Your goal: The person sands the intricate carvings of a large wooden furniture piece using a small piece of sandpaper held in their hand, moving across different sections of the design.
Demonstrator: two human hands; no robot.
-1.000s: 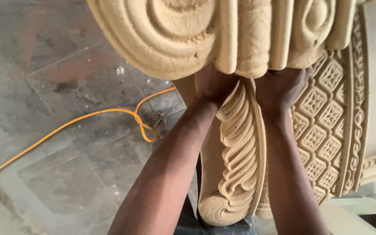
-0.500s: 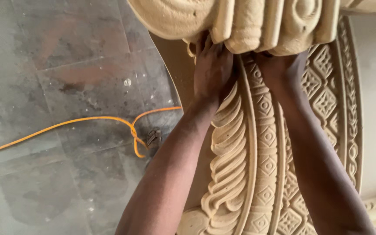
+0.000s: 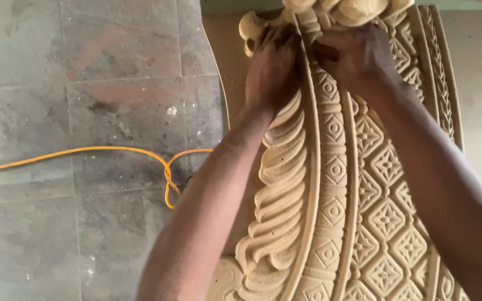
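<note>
Both hands press the carved wooden panel (image 3: 330,184); left hand (image 3: 274,67) fingers flat, right hand (image 3: 358,56) fingers curled on it.

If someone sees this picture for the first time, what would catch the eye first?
The large carved wooden panel fills the right half, pale tan, with a feather-like band beside rows of diamond and flower motifs. Near its top, the left hand lies flat on the carving and the right hand presses beside it. On the grey tiled floor at the left, an orange cable runs across and forms a loop.

Head camera looks steeply down, close over the carved panel (image 3: 358,184).
</note>
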